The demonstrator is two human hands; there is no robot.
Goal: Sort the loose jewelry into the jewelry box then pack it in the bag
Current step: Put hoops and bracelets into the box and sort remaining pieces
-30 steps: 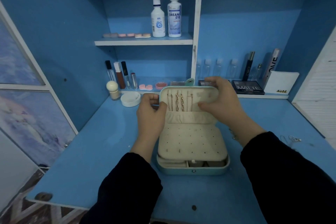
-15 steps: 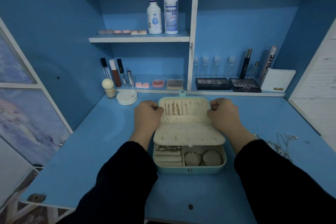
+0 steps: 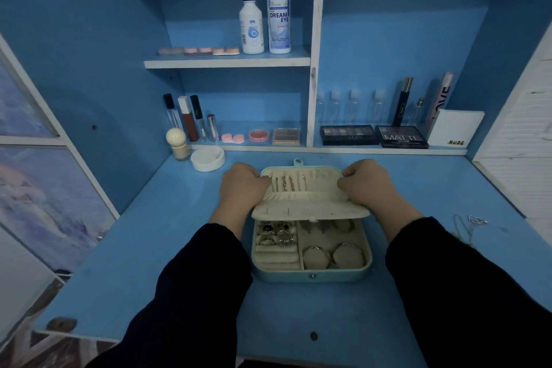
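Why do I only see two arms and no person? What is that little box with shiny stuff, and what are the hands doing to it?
The camera sits on the person's head and looks down, so you see only their own arms in dark sleeves. The left hand and right hand each grip one side of the lid of a small jewelry box on the blue desk. Chains hang inside the lid. A cream flap sticks out under it. Below, rings sit on the left and bracelets on the right. A few more jewelry pieces lie loose on the desk at the right. Makeup and bottles stand on the shelves behind.
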